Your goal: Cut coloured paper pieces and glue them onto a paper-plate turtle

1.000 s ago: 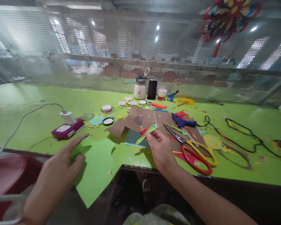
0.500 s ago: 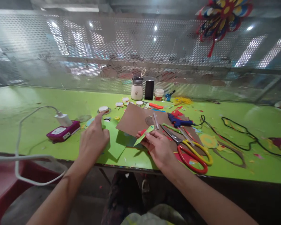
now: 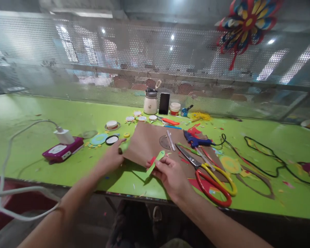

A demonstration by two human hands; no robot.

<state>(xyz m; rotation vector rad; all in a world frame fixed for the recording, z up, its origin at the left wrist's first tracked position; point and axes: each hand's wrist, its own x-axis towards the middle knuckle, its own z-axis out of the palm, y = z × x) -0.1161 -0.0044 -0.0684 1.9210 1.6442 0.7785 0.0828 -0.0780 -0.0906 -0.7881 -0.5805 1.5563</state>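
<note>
My right hand (image 3: 174, 175) is closed in a pinch on a narrow light-green paper cutout (image 3: 155, 163) with small dark dots at its rounded end. A small red piece (image 3: 152, 160) shows behind the cutout, at my fingertips. My left hand (image 3: 110, 158), somewhat blurred, grips the edge of a green paper sheet (image 3: 124, 146) at the left side of the brown cardboard (image 3: 142, 141). Most of that sheet is hidden under the cardboard, whose left edge is raised. Large scissors (image 3: 196, 163) with red and yellow handles lie open to the right of my right hand.
A blue glue gun (image 3: 197, 140), a pen (image 3: 171, 140) and a clear disc (image 3: 165, 142) rest on the cardboard. To the left are a purple power adapter (image 3: 63, 150) and a white cable (image 3: 2, 172). A bottle (image 3: 150, 103), a phone (image 3: 164, 103) and tubs (image 3: 175, 109) stand behind.
My left hand has moved right and down from beside the white-lidded tub to the green sheet's edge. The sheet has slid under the cardboard. My right hand keeps its cutout.
</note>
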